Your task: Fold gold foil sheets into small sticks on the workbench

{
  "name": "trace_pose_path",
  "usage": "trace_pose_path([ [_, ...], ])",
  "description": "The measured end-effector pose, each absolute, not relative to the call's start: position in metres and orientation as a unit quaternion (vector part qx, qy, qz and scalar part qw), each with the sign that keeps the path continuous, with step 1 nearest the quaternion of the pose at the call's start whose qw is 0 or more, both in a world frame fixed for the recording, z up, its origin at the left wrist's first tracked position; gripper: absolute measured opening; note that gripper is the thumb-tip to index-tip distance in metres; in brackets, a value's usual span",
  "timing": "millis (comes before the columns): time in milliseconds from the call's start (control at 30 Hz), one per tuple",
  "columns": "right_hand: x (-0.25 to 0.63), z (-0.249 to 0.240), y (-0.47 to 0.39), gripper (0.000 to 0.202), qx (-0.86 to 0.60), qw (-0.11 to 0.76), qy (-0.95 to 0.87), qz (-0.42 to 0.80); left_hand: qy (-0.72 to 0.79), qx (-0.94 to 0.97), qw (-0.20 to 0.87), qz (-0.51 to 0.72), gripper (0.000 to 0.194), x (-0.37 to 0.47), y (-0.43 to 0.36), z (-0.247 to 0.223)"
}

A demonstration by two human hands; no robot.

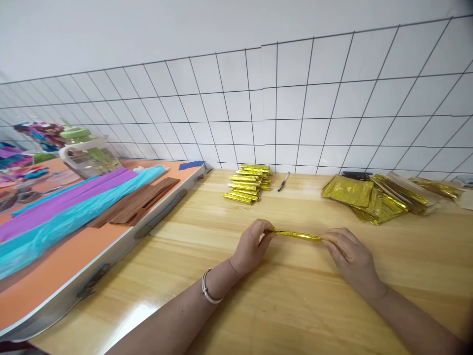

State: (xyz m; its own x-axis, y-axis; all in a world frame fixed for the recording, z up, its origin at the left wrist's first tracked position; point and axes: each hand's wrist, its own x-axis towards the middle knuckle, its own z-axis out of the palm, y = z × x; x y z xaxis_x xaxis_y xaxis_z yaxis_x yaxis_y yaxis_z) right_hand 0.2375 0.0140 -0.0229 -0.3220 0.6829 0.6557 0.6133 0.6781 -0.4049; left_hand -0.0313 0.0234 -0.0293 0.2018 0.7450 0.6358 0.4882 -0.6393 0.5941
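Note:
A narrow folded strip of shiny gold foil (298, 235) stretches between my two hands, just over the wooden tabletop. My left hand (253, 246) pinches its left end between thumb and fingers; a silver bangle (210, 288) circles that wrist. The right end is pinched by my right hand (351, 256). Beyond my left hand lies a stack of folded gold foil strips (247, 185). Past my right hand, flat gold foil sheets (351, 192) lie in an uneven pile.
A pen (284, 182) lies by the stacked strips. At left, an orange-topped board (92, 256) with a raised edge holds purple crepe paper (70, 199), blue crepe paper (84, 217) and brown paper strips (136, 203). A white container (90, 158) stands behind. A gridded white wall (288, 103) closes the back.

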Motion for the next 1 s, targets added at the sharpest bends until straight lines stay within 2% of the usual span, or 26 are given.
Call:
trace_pose_path([
  [233,0.2403,-0.0258,0.0168,0.016,-0.397,0.415,-0.818,0.04,0.373,0.741,0.186,0.527,0.016,-0.0307,0.0225,-0.0245],
  [500,0.2419,-0.0273,0.0196,0.015,-0.408,0.415,-0.813,0.037,0.388,0.679,0.337,0.524,0.012,-0.0281,0.0215,-0.031],
  [1000,0.2353,-0.0216,0.0167,0.017,-0.386,0.442,-0.807,0.07,0.416,0.667,0.327,0.525,0.008,-0.0236,0.0168,-0.0281],
])
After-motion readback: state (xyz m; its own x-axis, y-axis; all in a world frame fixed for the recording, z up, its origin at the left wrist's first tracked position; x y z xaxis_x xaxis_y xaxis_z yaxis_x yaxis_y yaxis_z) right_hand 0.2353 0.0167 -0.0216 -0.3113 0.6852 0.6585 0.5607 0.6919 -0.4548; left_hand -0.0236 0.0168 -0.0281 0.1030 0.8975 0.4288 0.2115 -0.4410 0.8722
